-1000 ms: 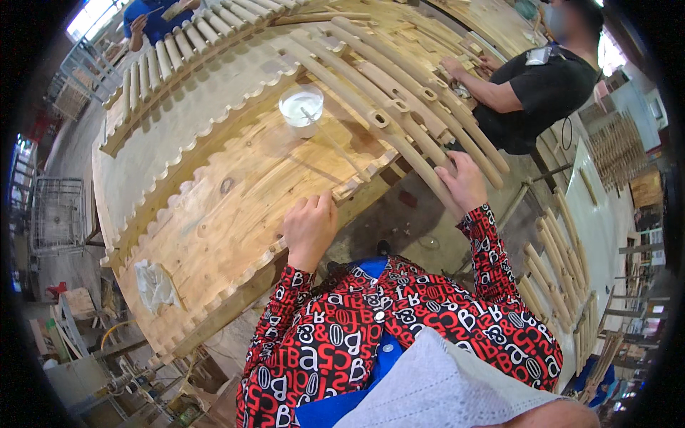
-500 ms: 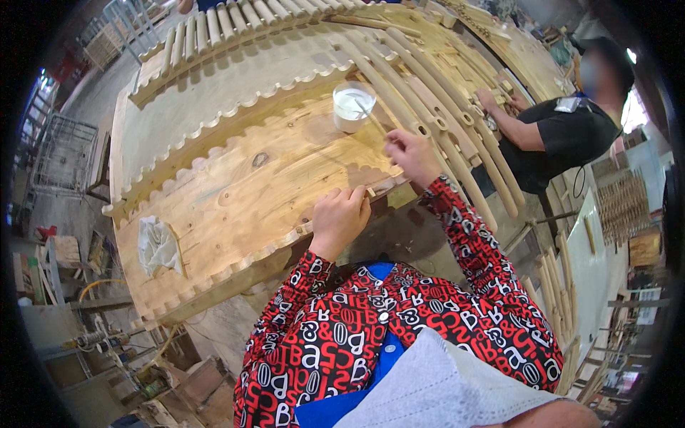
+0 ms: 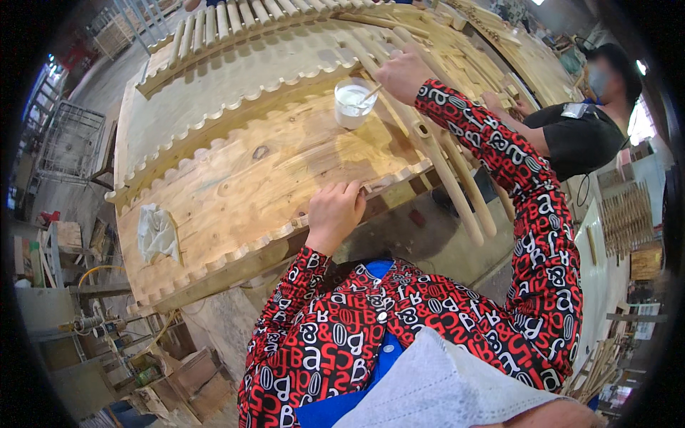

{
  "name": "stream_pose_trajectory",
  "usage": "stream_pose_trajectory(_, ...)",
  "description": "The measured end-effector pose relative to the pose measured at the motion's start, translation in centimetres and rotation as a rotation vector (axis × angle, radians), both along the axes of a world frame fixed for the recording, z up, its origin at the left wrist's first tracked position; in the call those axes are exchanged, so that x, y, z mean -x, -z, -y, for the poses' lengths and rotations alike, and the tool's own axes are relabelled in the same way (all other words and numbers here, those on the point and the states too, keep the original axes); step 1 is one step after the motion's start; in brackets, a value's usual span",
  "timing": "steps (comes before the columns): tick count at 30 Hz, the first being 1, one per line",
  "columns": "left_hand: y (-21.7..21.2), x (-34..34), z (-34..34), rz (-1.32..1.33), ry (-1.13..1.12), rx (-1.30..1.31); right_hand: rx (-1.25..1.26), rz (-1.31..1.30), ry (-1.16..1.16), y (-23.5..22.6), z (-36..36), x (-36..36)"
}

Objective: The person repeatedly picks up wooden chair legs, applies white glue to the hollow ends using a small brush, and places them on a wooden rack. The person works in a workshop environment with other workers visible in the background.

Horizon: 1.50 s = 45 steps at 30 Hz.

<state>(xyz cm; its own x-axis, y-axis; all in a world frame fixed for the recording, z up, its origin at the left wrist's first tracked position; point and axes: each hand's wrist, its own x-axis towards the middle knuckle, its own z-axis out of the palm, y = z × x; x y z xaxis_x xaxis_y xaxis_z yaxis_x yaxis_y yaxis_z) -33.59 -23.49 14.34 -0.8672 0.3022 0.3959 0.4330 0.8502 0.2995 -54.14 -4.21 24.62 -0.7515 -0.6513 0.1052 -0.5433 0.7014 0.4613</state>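
Observation:
My left hand (image 3: 335, 214) is wrapped over the near edge of a wooden panel, its fingers curled on the scalloped rail (image 3: 285, 228) there. My right hand (image 3: 405, 75) is stretched out to the far right, over several long rounded wooden posts (image 3: 449, 178). Its fingers are partly hidden by the back of the hand, so I cannot tell whether it grips a post. Close to that hand stands a clear plastic cup (image 3: 351, 114) of white liquid, a thin stick (image 3: 372, 93) leaning out of it. One post has an oval hole near my right forearm.
A crumpled white cloth (image 3: 157, 234) lies on the wooden panel (image 3: 235, 178) at left. Another scalloped rail (image 3: 235, 107) crosses behind, and a row of round dowels (image 3: 221, 21) lies at the back. At right a person in black (image 3: 585, 135) works at the same bench.
My right hand has moved from the panel's near edge forward, past the cup, to the posts. The stick in the cup now leans to the right. My left hand stays at the edge.

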Motion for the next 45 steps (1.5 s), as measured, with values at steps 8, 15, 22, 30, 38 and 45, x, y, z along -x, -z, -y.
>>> stream_pose_trajectory(8,0.2,0.0,-0.7,-0.123,-0.107,0.073,0.774,0.667,0.104,4.8,-5.5,3.1)
stream_pose_trajectory(15,0.6,0.3,-3.1,-0.12,-0.221,-0.047,1.139,0.568,0.028,8.7,-7.3,2.0)
stream_pose_trajectory(22,1.7,0.6,-5.2,-0.347,-0.222,-0.036,1.153,0.99,-0.019,8.5,-8.6,3.5)
stream_pose_trajectory(30,1.8,0.2,-5.1,-0.417,-0.225,0.007,1.252,1.302,-0.05,8.4,-9.1,4.0)
stream_pose_trajectory(38,1.3,-0.1,-5.0,-0.451,-0.212,-0.01,1.095,0.719,-0.029,6.6,-8.4,2.0)
stream_pose_trajectory(45,1.0,-0.3,-4.8,-0.458,-0.199,-0.014,0.367,-0.046,-0.249,1.6,-3.9,1.4)
